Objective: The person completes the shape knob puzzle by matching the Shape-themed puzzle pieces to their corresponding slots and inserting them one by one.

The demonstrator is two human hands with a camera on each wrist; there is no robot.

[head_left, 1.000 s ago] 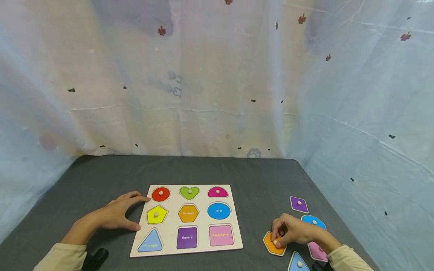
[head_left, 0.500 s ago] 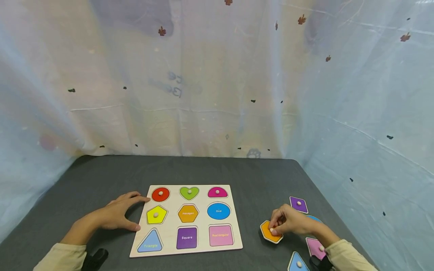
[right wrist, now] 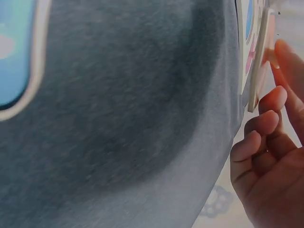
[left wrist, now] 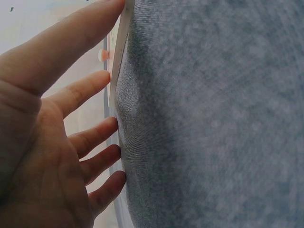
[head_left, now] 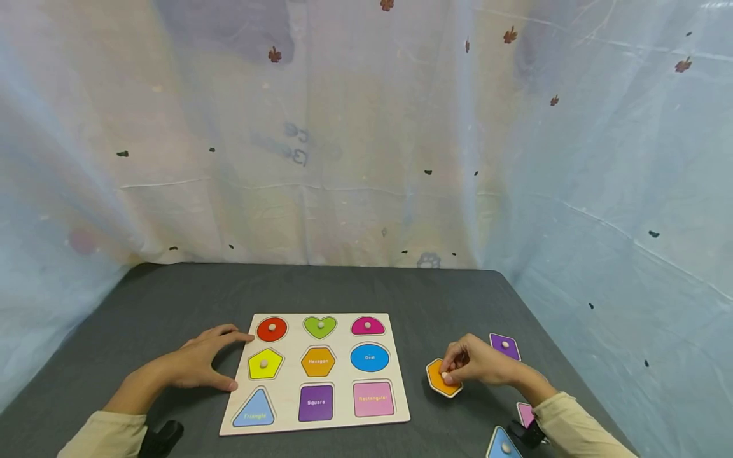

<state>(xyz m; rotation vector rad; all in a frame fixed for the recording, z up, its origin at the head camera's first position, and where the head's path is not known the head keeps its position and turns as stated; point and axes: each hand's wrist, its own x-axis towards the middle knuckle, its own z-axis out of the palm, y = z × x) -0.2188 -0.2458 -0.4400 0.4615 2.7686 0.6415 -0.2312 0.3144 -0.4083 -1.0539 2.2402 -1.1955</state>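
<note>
My right hand [head_left: 478,362] pinches the small knob of an orange hexagon puzzle piece [head_left: 437,380], which hovers over the dark cloth to the right of the puzzle board [head_left: 289,381]. In the right wrist view the hexagon piece [right wrist: 261,61] shows edge-on, held by thumb and finger. My left hand [head_left: 200,362] rests at the board's left edge, thumb and index finger spread along it, the other fingers loosely extended. Red circle, green heart, magenta half-circle and yellow pentagon pieces with knobs sit in the board. Printed hexagon, oval, triangle, square and rectangle spaces show their labels.
To the right lie a purple square piece [head_left: 504,345], a blue triangle piece [head_left: 502,445] and a pink piece [head_left: 524,413] partly hidden by the right wrist. Grey cloth [head_left: 321,286] covers the table. A pale curtain [head_left: 343,159] hangs behind it.
My right hand has lifted the orange hexagon piece off the cloth and carried it left and away from me, toward the board. The left hand stays in place.
</note>
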